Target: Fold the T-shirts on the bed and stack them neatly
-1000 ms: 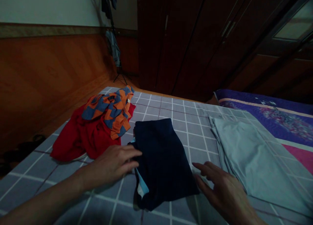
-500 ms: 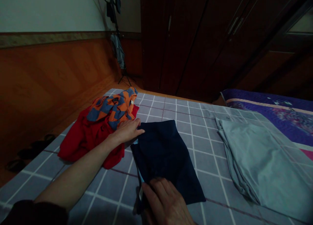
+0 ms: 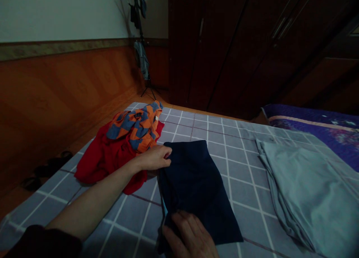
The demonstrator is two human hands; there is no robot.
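Observation:
A dark navy garment [image 3: 196,183], folded into a flat rectangle, lies on the checked bed in front of me. Its exact kind does not show. My left hand [image 3: 157,157] is closed on its far left corner, the fingers curled and the thumb pressed in. At the near left edge, my right hand [image 3: 190,235] has its fingers bent over the cloth, gripping it, with the fingertips partly hidden. A sliver of light blue shows along the left edge between the hands. Just left of my left hand is a pile: an orange and blue patterned garment [image 3: 140,127] on top of red cloth [image 3: 103,157].
A folded pale grey-green cloth [image 3: 311,187] lies on the right of the grey checked bedsheet [image 3: 232,145]. Beyond it is a purple floral bed cover [image 3: 316,117]. A dark wardrobe [image 3: 218,55] and a coat stand [image 3: 144,59] stand behind. Dark shoes [image 3: 50,170] are on the floor at left.
My left hand's fingers have curled from loosely extended to closed on the far corner, and the light blue strip there is covered. The whole view has shifted slightly, so things appear further right.

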